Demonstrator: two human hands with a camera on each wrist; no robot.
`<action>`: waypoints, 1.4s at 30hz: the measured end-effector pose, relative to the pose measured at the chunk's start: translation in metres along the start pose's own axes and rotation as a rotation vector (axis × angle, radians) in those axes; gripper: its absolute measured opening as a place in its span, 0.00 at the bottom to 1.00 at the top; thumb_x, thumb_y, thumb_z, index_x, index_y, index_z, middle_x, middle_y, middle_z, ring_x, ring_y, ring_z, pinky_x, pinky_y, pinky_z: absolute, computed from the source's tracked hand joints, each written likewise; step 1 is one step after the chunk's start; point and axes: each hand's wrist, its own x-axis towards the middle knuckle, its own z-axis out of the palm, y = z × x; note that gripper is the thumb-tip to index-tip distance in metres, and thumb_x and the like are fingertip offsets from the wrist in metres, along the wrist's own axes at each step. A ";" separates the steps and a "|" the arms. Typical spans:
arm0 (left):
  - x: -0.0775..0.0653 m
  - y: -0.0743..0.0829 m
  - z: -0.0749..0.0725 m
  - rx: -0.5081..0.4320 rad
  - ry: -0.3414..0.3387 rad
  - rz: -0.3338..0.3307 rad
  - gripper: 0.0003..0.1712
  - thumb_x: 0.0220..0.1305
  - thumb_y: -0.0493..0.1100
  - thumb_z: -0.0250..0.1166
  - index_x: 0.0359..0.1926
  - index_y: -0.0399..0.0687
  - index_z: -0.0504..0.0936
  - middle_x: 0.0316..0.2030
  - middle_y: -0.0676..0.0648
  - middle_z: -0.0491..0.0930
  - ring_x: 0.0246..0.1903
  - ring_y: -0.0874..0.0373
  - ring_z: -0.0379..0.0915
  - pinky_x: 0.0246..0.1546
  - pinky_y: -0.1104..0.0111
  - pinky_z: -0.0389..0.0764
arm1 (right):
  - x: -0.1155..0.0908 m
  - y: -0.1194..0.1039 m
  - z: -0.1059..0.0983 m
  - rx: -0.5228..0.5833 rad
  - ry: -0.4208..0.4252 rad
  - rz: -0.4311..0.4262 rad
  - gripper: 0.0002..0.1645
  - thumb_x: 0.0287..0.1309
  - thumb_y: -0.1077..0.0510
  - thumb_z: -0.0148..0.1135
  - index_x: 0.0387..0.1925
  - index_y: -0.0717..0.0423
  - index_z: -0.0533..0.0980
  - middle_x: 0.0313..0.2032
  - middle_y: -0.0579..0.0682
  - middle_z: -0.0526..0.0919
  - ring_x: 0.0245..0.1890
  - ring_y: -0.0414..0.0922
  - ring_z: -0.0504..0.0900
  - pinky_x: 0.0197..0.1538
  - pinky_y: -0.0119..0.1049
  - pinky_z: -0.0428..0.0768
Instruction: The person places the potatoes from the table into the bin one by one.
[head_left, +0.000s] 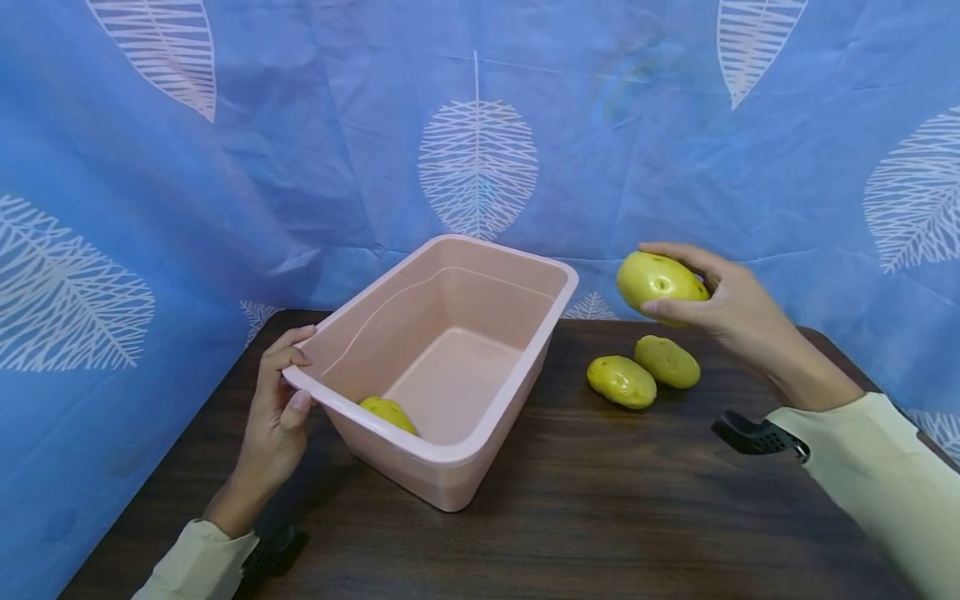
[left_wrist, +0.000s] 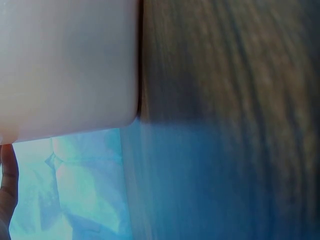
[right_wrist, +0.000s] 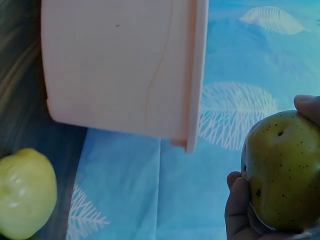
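In the head view, my right hand [head_left: 723,304] holds a yellow potato [head_left: 656,283] in the air, thumb in front and fingers behind. The right wrist view shows that potato [right_wrist: 285,172] up close, dotted with dark specks. Below it, two more potatoes, one nearer [head_left: 622,382] and one behind [head_left: 667,362], lie side by side on the table. At the left, my left hand [head_left: 277,408] grips the near-left corner of a pink plastic tub [head_left: 435,452], thumb outside the rim. One potato [head_left: 388,413] lies inside the tub, partly hidden by its near wall.
The tub stands on a dark wood table [head_left: 600,500], left of the two loose potatoes. A blue cloth [head_left: 360,150] with white leaf prints hangs behind and along the left side. Black straps [head_left: 757,435] circle the wrists.
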 end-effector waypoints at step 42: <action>0.000 0.003 0.001 0.035 0.004 -0.020 0.20 0.77 0.38 0.53 0.60 0.29 0.60 0.77 0.39 0.58 0.72 0.46 0.58 0.64 0.78 0.70 | 0.044 -0.088 0.055 0.274 -0.280 -0.112 0.37 0.60 0.54 0.69 0.70 0.31 0.73 0.66 0.45 0.75 0.56 0.52 0.73 0.54 0.47 0.78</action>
